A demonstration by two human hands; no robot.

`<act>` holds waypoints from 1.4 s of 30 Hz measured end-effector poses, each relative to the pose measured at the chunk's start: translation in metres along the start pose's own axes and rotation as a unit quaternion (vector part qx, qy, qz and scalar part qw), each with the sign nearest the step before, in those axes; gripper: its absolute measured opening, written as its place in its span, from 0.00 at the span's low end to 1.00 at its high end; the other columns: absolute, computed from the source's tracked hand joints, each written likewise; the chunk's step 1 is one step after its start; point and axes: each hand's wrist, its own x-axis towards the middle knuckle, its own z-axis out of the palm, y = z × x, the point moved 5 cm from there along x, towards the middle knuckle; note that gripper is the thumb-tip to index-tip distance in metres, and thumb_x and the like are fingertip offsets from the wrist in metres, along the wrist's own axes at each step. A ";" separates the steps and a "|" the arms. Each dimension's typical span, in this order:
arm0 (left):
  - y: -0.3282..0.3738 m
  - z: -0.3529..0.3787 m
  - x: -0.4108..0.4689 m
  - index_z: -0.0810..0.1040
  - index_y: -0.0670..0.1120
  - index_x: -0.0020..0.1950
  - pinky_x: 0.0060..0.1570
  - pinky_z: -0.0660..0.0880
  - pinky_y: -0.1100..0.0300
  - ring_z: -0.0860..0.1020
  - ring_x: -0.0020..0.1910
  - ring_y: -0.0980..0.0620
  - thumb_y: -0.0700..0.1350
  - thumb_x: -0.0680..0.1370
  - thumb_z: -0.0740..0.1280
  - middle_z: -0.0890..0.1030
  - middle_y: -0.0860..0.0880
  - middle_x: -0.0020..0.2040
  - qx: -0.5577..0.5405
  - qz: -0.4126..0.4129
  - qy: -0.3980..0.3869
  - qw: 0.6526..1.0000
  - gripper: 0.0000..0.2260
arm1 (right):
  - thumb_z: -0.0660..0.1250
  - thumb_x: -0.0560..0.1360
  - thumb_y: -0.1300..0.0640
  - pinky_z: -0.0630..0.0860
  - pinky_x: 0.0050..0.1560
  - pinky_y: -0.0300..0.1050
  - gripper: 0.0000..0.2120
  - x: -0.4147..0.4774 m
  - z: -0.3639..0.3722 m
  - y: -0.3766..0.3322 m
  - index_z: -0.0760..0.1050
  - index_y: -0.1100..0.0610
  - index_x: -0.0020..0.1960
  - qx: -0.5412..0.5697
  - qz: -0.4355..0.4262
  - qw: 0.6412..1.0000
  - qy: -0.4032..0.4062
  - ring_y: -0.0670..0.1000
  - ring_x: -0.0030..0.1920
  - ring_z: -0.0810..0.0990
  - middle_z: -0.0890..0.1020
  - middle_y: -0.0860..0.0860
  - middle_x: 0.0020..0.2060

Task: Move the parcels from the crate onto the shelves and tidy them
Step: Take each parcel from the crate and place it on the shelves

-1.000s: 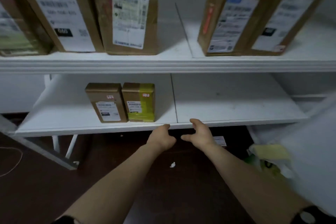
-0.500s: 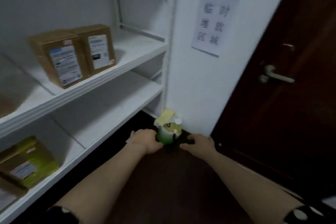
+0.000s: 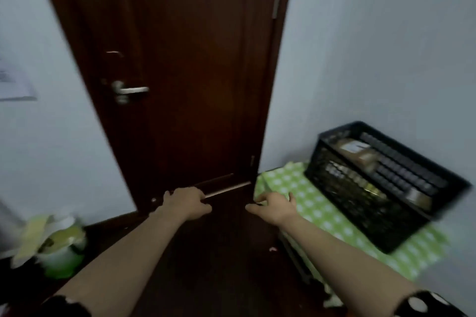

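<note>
Both hands empty. Left hand [image 3: 189, 203] loosely curled, knuckles up; right hand [image 3: 277, 207] open, fingers spread, likely readying for a two-handed lift. Right hand hovers over the near-left corner of the bench [image 3: 332, 216], soft green cloth with pale dots. Crate [image 3: 381, 183]: rigid black plastic lattice, rectangular, sits toward the bench's far edge beside the wall. Brown cardboard parcels [image 3: 356, 153] inside, one with a white label. Blurred; count unclear.

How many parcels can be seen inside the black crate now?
2 can be made out in the black crate: a brown parcel at its far end and another parcel at its near right end. Blur and mesh may hide more.
</note>
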 end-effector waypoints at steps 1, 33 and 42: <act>0.041 0.010 0.006 0.70 0.54 0.70 0.73 0.52 0.44 0.68 0.68 0.49 0.57 0.77 0.62 0.73 0.51 0.67 0.012 0.024 -0.009 1.000 0.22 | 0.61 0.74 0.36 0.42 0.74 0.54 0.24 -0.008 -0.016 0.041 0.75 0.48 0.62 0.010 0.031 0.999 0.004 0.49 0.68 0.70 0.79 0.48 0.59; 0.565 0.087 0.326 0.60 0.51 0.75 0.66 0.66 0.49 0.64 0.69 0.43 0.67 0.71 0.65 0.66 0.43 0.70 0.115 0.258 -0.035 0.959 0.37 | 0.63 0.78 0.60 0.77 0.55 0.49 0.02 0.236 -0.213 0.503 0.73 0.55 0.50 0.464 0.285 0.826 0.145 0.54 0.50 0.78 0.79 0.55 0.49; 0.587 0.075 0.399 0.67 0.47 0.71 0.66 0.66 0.51 0.67 0.67 0.45 0.68 0.73 0.61 0.70 0.44 0.68 0.092 0.233 0.017 0.968 0.34 | 0.68 0.76 0.58 0.76 0.60 0.54 0.12 0.350 -0.177 0.522 0.73 0.63 0.56 0.512 0.333 0.787 0.087 0.56 0.52 0.78 0.78 0.55 0.47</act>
